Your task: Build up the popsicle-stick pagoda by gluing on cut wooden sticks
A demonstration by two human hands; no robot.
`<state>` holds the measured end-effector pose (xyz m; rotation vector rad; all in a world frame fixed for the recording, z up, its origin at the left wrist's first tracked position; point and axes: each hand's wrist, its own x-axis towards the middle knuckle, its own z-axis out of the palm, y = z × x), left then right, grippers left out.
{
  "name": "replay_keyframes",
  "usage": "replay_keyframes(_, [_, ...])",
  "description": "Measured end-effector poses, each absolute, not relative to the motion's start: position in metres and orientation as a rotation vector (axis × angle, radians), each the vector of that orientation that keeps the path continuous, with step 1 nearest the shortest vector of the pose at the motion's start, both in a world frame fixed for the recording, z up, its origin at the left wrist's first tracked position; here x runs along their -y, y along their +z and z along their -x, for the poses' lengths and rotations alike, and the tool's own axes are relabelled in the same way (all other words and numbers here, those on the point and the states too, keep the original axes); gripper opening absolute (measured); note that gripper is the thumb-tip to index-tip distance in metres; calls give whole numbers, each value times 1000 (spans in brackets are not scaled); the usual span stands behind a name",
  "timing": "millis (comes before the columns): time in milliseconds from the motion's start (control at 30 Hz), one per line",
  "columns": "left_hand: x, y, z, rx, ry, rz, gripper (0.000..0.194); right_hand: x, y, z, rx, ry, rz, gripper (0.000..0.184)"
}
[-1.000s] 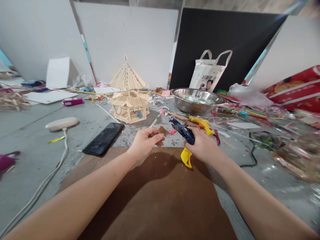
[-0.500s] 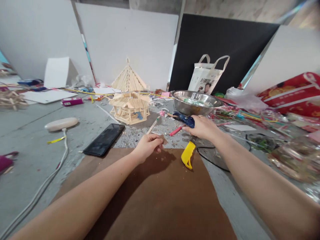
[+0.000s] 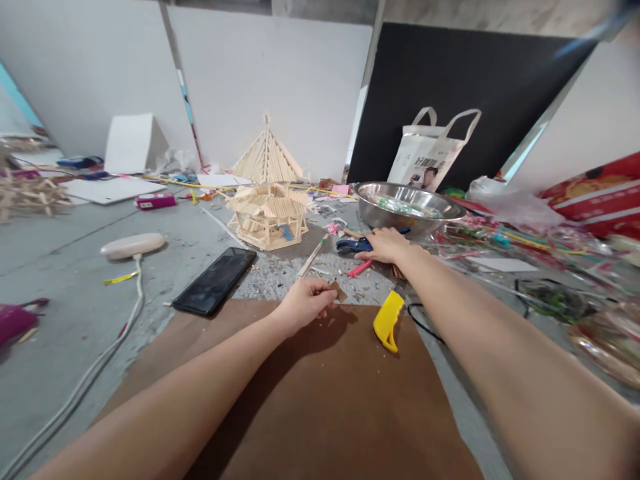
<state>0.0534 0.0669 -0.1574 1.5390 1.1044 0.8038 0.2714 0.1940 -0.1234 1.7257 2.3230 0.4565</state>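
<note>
My left hand (image 3: 310,300) pinches a small brown flat piece (image 3: 339,291) over the far edge of a brown sheet (image 3: 320,400). My right hand (image 3: 387,245) is closed over a dark blue hand tool (image 3: 353,247) low at the floor; its fingertips are partly hidden, and the tool's exact kind is unclear. Below that hand lies a red stick-like piece (image 3: 360,269). A yellow-handled tool (image 3: 389,321) rests on the sheet's right part. Between the hands and a pavilion model of thin wooden sticks (image 3: 269,217) lies a thin pale strip (image 3: 313,256).
A black phone (image 3: 215,281) lies left of my left hand. Farther left is a white device (image 3: 133,247) with a cable. Behind my right hand stand a metal bowl (image 3: 367,207) and a white tote bag (image 3: 420,157). Scraps and plastic clutter the right side (image 3: 500,240).
My right hand has lowered the dark blue tool toward the floor and now covers more of it. My left hand still pinches the brown piece. The view has shifted slightly.
</note>
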Motion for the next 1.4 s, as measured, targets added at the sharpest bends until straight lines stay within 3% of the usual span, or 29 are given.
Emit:
replay_keyframes(100, [-68,-158,-53,-1100,804,-1538,21,-199,-127,-271,-2357,407,-1758,68])
replay_keyframes(267, [-67,-158,-53,-1064,870,-1501,22,-169,-117,-255,-2713,273,-1866,47])
replay_keyframes(433, [-61,-154,-54,-1026,945,-1500,23,-89,-115,-229,-2947,-735,-1953,39])
replay_keyframes(533, [-56,-151,-56,-988,931,-1562,19,-54,-120,-220,-2875,-953,-1956,26])
replay_keyframes(867, [-51,-145,-56,-1010,770,-1928,18,-33,-115,-227,-2778,-831,-1869,16])
replay_keyframes(1133, [-54,-145,-52,-977,555,-1836,27,-30,-122,-230,-2895,-604,-1860,18])
replay_keyframes(1267, [-57,-145,-53,-1124,549,-1845,25,-44,-117,-255,-2815,-176,-2198,22])
replay_keyframes(1400, [-61,-147,-53,-1287,539,-1721,19,-73,-120,-306,-2265,336,-2818,26])
